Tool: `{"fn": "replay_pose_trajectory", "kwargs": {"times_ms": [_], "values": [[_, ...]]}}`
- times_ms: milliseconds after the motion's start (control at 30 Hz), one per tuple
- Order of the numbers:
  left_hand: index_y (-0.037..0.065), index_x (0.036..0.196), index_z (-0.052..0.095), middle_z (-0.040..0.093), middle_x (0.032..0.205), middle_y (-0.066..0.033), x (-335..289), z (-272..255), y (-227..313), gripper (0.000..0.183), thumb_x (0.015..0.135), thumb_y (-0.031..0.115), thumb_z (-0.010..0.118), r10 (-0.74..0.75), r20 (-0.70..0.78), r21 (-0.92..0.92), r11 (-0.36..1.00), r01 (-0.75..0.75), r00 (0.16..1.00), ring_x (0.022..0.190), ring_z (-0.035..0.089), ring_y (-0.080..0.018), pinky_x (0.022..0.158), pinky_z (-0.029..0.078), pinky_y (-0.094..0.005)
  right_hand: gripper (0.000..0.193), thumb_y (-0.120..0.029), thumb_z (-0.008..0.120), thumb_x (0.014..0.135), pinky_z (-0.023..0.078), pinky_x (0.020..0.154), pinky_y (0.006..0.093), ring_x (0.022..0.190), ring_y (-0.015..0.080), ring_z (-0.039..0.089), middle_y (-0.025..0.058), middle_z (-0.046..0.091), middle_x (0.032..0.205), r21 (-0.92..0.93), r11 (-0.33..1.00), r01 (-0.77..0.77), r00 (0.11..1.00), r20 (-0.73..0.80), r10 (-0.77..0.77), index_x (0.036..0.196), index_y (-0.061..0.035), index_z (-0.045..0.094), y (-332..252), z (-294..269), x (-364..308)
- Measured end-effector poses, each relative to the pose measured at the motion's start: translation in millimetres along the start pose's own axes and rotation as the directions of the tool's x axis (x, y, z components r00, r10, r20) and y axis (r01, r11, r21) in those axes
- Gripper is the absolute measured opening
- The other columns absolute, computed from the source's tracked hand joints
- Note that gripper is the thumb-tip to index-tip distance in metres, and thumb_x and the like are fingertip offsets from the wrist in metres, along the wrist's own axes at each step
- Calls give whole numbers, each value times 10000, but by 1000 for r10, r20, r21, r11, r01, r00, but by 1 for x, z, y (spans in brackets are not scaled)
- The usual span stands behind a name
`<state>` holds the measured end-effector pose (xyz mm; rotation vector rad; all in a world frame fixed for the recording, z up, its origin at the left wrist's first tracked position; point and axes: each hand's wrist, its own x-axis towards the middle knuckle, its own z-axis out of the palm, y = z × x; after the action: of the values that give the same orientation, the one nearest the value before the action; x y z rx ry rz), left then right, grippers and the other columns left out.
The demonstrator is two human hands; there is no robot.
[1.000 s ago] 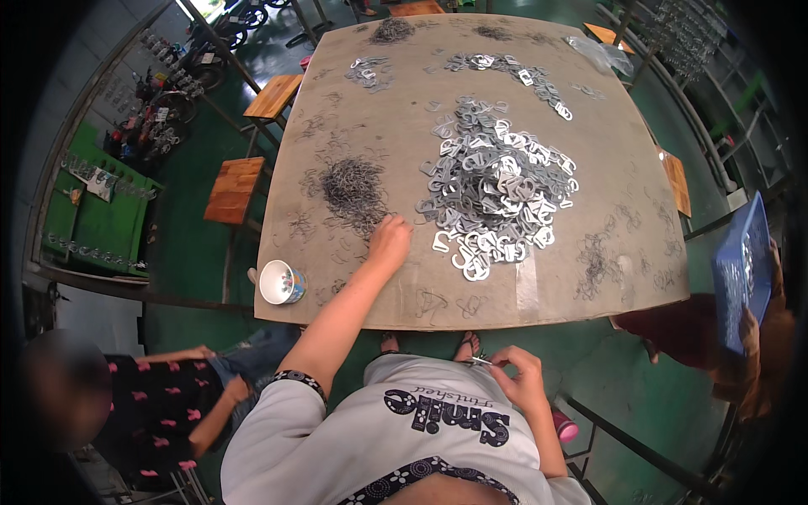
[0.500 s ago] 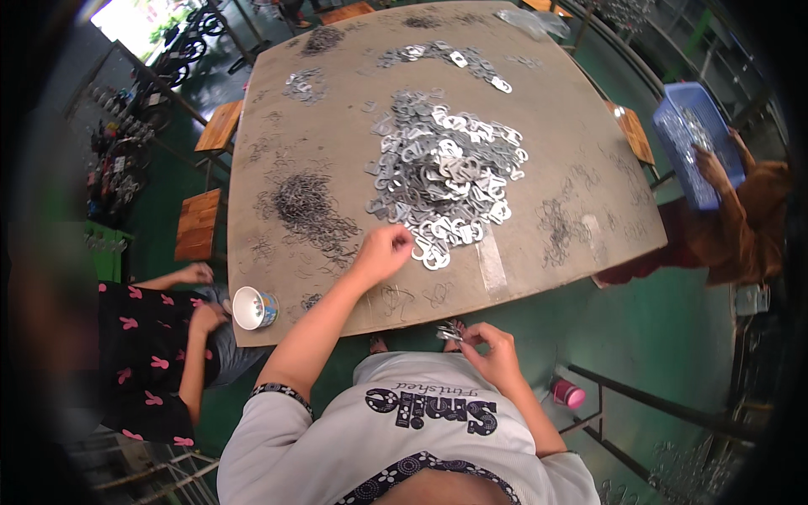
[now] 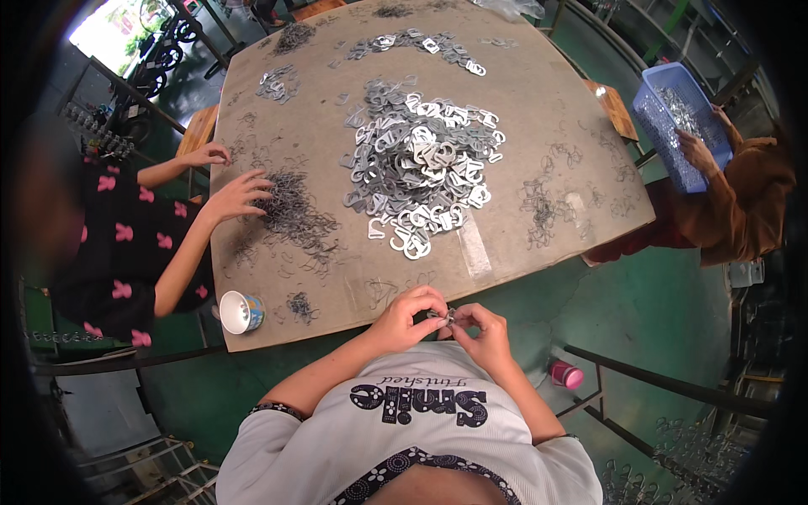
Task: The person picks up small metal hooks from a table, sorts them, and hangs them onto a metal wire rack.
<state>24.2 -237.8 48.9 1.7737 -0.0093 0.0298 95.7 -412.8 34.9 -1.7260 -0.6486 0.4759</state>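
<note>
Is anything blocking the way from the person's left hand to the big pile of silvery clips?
Nothing visible blocks it: between the left hand and the pile of silvery clips lie just tabletop and a few thin wire pieces.

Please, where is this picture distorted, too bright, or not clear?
Head view: the table looks bowed by the fisheye, picture corners black; head view: the bright opening at upper left is washed out, and the metal pile glints; head view: the co-worker's head is blurred, and the held metal between left hand and right hand is hard to make out.
</note>
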Motion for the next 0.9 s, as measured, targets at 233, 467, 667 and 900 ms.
{"fn": "replay_pose_trajectory", "kwargs": {"times_ms": [233, 467, 667, 900], "values": [[7, 841, 557, 626, 910, -97, -3, 13, -11, 51, 815, 30, 593, 21, -92, 87, 996, -13, 996, 858, 596, -187, 781, 457, -310, 167, 52, 683, 706, 531, 658, 253, 724, 140, 659, 87, 655, 772, -44, 998, -49, 999, 18, 50, 840, 13, 591, -2, -8, 3], [9, 881, 544, 637, 925, -100, -5, 21, -7, 75, 816, 20, 580, -51, -141, 89, 994, 64, 989, 879, 601, -196, 789, 457, -318, 160, 2, 685, 739, 525, 585, 245, 700, 127, 652, 80, 656, 781, -4, 1000, -9, 999, 52, 10, 874, -1, 598, 3, -9, 2], [34, 863, 527, 642, 916, -95, -8, 14, 2, 101, 786, -8, 578, 179, -96, 220, 963, -155, 979, 869, 595, -238, 791, 429, -352, 176, -59, 664, 743, 504, 623, 282, 664, 165, 631, 96, 639, 761, -13, 989, 147, 989, 20, -147, 902, -2, 616, 34, -21, 28], [36, 855, 529, 642, 903, -95, 0, 20, 18, 113, 769, -22, 572, 247, 62, 232, 939, -255, 967, 849, 599, -248, 795, 429, -362, 350, -156, 699, 726, 482, 732, 386, 821, 329, 580, 183, 556, 948, -453, 884, 114, 972, -133, -193, 1042, -35, 609, 65, 10, 132]]}}
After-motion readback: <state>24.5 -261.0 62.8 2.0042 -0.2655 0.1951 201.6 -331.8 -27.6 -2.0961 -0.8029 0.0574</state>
